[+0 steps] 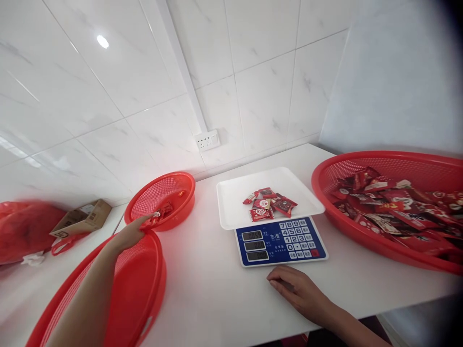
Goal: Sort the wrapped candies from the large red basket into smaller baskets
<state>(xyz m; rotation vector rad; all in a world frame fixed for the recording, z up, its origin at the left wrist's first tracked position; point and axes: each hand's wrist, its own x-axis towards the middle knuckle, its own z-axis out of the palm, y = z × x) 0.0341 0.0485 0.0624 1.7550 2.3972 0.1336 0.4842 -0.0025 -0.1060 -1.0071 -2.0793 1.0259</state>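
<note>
My left hand (pixel 130 233) reaches out over the rim of a small red mesh basket (pixel 181 202), fingers pinched on a red snack packet (pixel 156 215). A few more packets lie inside that basket. My right hand (pixel 294 288) rests palm down on the white counter (pixel 217 289), fingers loosely curled, holding nothing, just in front of a blue-faced digital scale (pixel 280 241). The scale's white tray (pixel 231 202) carries a small heap of red snack packets (pixel 269 202).
A big red basket (pixel 361 241) full of red packets sits at the right. A large red basket (pixel 144 289) lies under my left arm. A cardboard box (pixel 81 219) and red bag (pixel 25 231) are at the far left. A wall socket (pixel 207 140) sits above the counter.
</note>
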